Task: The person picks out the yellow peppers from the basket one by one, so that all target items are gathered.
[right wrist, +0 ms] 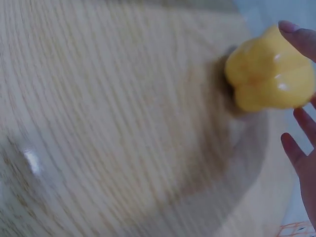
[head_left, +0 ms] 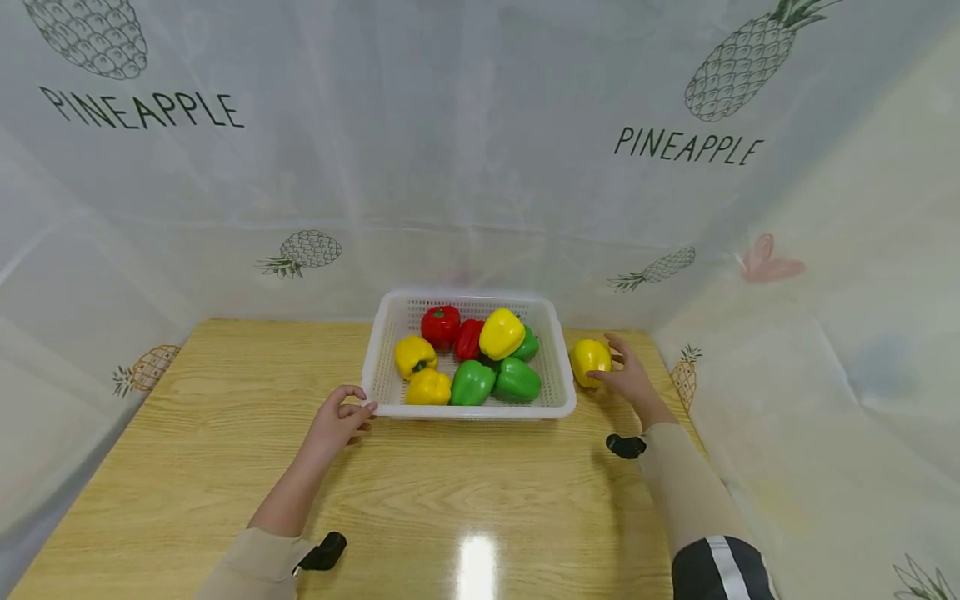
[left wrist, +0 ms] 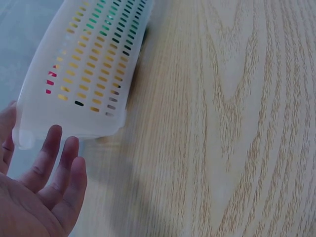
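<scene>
A white plastic basket (head_left: 472, 412) stands on the wooden table. My left hand (head_left: 337, 421) holds its front left corner, thumb and forefinger at the rim; in the left wrist view the other fingers (left wrist: 69, 173) extend below the basket wall. Right of the basket is a yellow bell pepper (head_left: 590, 360), which my right hand (head_left: 636, 379) grips from the right side, thumb near and fingers far. The right wrist view shows this pepper (right wrist: 266, 74) close over the tabletop. Inside the basket lie red bell peppers (head_left: 440, 327), green ones (head_left: 517, 379) and yellow ones (head_left: 428, 387).
The wooden table (head_left: 465, 475) reaches toward me and to the left of the basket. A pale curtain (head_left: 465, 167) printed with pineapples hangs behind the table and along its sides. Black wrist straps (head_left: 326, 552) show at both sleeves.
</scene>
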Demonstrator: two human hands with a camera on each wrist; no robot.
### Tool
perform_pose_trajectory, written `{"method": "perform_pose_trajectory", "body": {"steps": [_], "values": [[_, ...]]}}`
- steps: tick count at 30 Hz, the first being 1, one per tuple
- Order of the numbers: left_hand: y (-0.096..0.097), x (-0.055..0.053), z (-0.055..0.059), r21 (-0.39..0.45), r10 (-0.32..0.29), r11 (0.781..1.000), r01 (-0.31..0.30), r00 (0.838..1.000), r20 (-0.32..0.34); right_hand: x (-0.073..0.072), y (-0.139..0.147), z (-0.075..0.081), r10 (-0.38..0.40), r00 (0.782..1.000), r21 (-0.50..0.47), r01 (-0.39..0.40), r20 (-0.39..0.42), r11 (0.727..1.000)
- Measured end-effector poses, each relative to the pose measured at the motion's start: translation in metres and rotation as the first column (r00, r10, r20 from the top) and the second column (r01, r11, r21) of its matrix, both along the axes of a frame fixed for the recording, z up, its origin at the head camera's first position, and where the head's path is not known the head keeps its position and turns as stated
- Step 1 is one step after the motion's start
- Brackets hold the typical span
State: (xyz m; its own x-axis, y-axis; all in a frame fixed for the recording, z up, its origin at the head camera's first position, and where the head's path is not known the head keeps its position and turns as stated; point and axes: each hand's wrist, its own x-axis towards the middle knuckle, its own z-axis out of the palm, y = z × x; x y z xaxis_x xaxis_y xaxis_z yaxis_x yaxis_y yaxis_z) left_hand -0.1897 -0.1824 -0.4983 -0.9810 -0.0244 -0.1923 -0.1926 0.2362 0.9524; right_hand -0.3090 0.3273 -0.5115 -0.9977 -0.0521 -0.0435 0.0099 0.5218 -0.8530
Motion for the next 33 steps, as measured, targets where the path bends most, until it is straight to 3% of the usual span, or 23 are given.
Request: {"method": "perform_pose_trajectory", "body": {"steps": [13, 24, 33], "values": [[0.0, 0.001, 0.001, 0.008, 0.009, 1.0, -0.009, 1.0, 0.009, 0.009, -0.012, 0.038, 0.048, 0.993, 0.074, -0.04, -0.11, 0.996], [0.002, 0.003, 0.003, 0.012, -0.001, 1.0, 0.001, 1.0, 0.008, 0.015, -0.044, 0.066, 0.113, 0.981, -0.072, -0.125, -0.158, 0.99], [0.002, 0.003, 0.005, 0.013, -0.004, 1.0, 0.003, 1.0, 0.008, 0.019, -0.077, 0.072, 0.152, 0.978, -0.176, -0.176, -0.143, 0.969]]}}
